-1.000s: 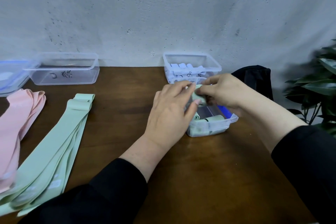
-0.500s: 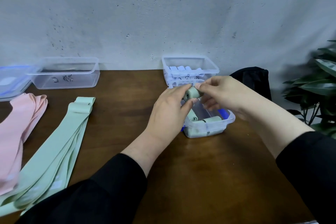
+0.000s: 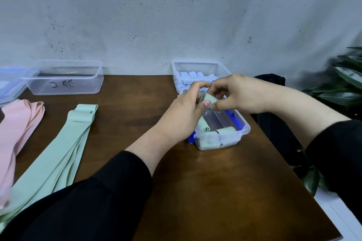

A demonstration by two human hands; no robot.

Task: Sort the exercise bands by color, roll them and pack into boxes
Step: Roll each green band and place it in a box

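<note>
A rolled green band (image 3: 210, 100) is pinched between both hands just above a small clear box (image 3: 242, 130). My left hand (image 3: 184, 115) grips its left end with thumb and fingers. My right hand (image 3: 238, 94) grips its right end. Inside the box lie two rolled green bands (image 3: 225, 130). Flat green bands (image 3: 56, 154) lie stacked on the table at the left, with pink bands (image 3: 15, 133) beside them. Behind the hands stands a clear box (image 3: 195, 68) holding white rolled bands (image 3: 191, 74).
An empty clear box (image 3: 64, 78) with black writing stands at the back left, next to a blue-rimmed lid (image 3: 9, 84). A black bag (image 3: 274, 84) sits off the table's right edge, by a green plant (image 3: 344, 88). A grey wall rises behind the wooden table (image 3: 195, 191).
Both hands have lifted the green roll a little above the box and turned it. The left hand has shifted from lying over the box to gripping the roll's end.
</note>
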